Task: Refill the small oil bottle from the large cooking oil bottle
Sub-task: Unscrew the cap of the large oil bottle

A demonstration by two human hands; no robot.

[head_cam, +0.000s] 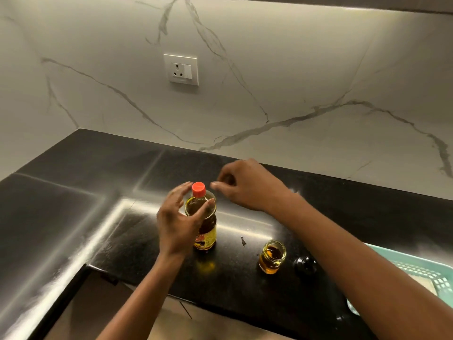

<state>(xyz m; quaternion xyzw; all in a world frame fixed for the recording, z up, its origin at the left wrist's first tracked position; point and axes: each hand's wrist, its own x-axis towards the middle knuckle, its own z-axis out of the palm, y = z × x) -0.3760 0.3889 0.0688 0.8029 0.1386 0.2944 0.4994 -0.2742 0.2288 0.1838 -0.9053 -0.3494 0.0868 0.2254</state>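
The small jar (272, 256) stands upright and uncapped on the black counter (73, 217), near its front edge, partly full of amber oil. Just to its right lies a dark round lid (305, 265), apart from the jar. To the jar's left, well apart, the big bottle (203, 217) stands upright with its red cap (198, 189) on; it holds dark golden oil and carries a yellow label low on its body.

The left hand (180, 220) curls around the bottle's shoulder from the left, fingers (180, 192) spread; the thumb rests against the bottle's front, while the fingertips rise beside the cap and whether they touch it cannot be told. The right hand (245, 186) hovers just right of the cap and a little behind it, its fingers (217, 185) loosely curled with thumb and forefinger drawn near each other, holding nothing and not touching the cap.

A small dark scrap (243, 241) lies on the counter between bottle and jar. At the right edge sits a teal slotted tray (416, 268), partly hidden by the right forearm. Behind the counter rises a white veined marble wall (294, 82) with a socket (181, 69)
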